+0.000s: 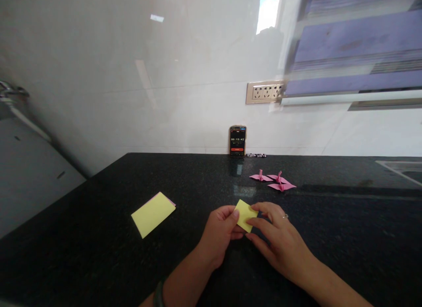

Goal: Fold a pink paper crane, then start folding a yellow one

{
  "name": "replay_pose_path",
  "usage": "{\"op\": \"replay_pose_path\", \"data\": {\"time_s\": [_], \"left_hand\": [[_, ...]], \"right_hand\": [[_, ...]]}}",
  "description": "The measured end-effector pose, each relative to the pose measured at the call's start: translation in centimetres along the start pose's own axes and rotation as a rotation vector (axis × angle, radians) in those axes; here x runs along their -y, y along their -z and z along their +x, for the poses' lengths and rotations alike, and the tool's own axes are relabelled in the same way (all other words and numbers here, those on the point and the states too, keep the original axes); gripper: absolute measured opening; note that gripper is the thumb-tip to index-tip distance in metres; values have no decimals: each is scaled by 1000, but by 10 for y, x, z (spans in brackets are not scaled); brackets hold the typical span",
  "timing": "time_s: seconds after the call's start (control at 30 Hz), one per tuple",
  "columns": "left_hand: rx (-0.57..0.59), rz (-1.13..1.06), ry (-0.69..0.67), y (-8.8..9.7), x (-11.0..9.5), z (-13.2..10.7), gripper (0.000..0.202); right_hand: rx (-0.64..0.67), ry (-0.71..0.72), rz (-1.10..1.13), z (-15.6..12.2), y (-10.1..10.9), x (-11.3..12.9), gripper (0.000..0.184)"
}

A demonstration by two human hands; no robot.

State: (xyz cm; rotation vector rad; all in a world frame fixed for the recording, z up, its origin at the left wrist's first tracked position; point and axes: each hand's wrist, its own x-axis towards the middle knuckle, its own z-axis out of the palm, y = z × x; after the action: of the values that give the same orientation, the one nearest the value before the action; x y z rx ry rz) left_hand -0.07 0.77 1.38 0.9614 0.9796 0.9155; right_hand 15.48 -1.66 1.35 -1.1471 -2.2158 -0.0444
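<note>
A small folded square of yellow paper (243,212) is held above the dark countertop, turned so one corner points away from me. My left hand (222,230) pinches its left edge, thumb on top and fingers beneath. From the other side my right hand (275,236) has its fingertips on the paper's right part, with the thumb near the lowest corner. A ring sits on one right finger. Beyond my hands lie three pink folded paper cranes (281,186), close together.
Yellow paper sheets (153,215) lie to the left, a purple edge showing beneath. A phone (238,140) showing a timer leans on the tiled wall, a beaded strap (256,155) beside it. A socket panel (265,92) is above. A sink edge (397,169) shows far right.
</note>
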Motion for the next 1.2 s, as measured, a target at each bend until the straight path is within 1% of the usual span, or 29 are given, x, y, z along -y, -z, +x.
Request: {"op": "replay_pose_path", "data": {"time_s": [0.13, 0.27, 0.43, 0.6, 0.7, 0.8, 0.9, 0.97, 1.1, 1.2], "left_hand": [[20, -6, -25, 1, 1, 0, 29], [40, -9, -25, 0, 0, -1, 26], [36, 32, -27, -3, -3, -3, 22], [28, 98, -57, -4, -2, -3, 22], [34, 86, -33, -5, -1, -3, 22], [74, 27, 11, -6, 0, -4, 22], [118, -12, 36, -7, 0, -6, 23], [132, -8, 42, -9, 0, -7, 24], [135, 55, 41, -11, -1, -8, 23], [109, 147, 15, -13, 0, -7, 21]], "right_hand": [[-23, -1, 9, 0, 1, 0, 16], [-31, -43, 70, -1, 1, -1, 20], [-43, -79, 114, 0, 0, -3, 21], [-64, -23, 50, 0, 1, -5, 19], [-109, 3, 28, 1, 3, -6, 18], [-138, -76, 70, 1, 2, -6, 15], [-138, -191, 176, 0, 0, -5, 13], [-134, -244, 246, 0, -2, -4, 14], [-139, -290, 339, 0, -5, -4, 15], [-143, -296, 359, 1, -4, -2, 14]]}}
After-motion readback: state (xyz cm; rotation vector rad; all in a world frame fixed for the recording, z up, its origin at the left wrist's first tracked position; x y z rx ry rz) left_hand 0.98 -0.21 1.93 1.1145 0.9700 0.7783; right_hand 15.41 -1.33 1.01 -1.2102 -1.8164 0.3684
